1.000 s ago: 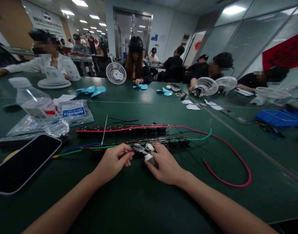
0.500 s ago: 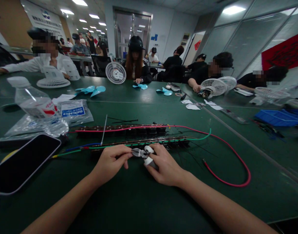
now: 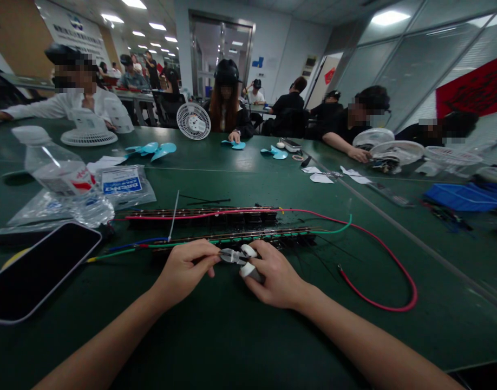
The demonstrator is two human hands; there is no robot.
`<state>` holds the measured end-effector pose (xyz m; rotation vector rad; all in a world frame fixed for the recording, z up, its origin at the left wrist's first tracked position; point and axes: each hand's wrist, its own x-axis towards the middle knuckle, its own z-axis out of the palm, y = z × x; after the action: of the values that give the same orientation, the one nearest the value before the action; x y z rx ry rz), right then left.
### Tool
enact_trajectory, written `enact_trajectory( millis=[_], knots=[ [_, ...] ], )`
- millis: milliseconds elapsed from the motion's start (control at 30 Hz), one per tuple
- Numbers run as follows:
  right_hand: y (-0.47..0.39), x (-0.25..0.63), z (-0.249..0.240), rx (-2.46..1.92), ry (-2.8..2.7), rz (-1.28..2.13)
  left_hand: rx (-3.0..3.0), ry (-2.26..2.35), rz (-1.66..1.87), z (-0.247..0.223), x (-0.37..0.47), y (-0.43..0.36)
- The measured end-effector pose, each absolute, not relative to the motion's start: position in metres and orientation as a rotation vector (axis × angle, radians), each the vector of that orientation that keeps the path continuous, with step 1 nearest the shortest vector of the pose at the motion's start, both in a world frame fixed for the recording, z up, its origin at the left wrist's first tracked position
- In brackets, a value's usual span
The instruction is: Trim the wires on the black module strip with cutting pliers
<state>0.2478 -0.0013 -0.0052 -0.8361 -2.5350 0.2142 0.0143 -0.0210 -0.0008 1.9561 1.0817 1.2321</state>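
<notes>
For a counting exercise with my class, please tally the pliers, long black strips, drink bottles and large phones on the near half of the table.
Pliers, in the right hand: 1
Long black strips: 2
Drink bottle: 1
Large phone: 1
Total: 5

Dark-screened phone (image 3: 45,273) near a plastic bottle (image 3: 64,176), blue fan blades (image 3: 164,152) farther back

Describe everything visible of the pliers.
The pliers have a silvery, metal-looking head and white-and-grey grips, spread apart and partly hidden by the right hand holding them. The head points left, its tip by the left hand; contact there is unclear. They are in front of the nearer dark strip.
</notes>
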Motion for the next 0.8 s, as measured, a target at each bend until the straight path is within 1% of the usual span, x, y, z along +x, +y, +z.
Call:
enact_trajectory(
  millis=[800],
  knots=[
    [-0.003, 0.2476, -0.004, -0.855, -2.523, 0.208, 1.993, 1.113, 1.258, -0.0034, 0.0135, -0.0203]
  ],
)
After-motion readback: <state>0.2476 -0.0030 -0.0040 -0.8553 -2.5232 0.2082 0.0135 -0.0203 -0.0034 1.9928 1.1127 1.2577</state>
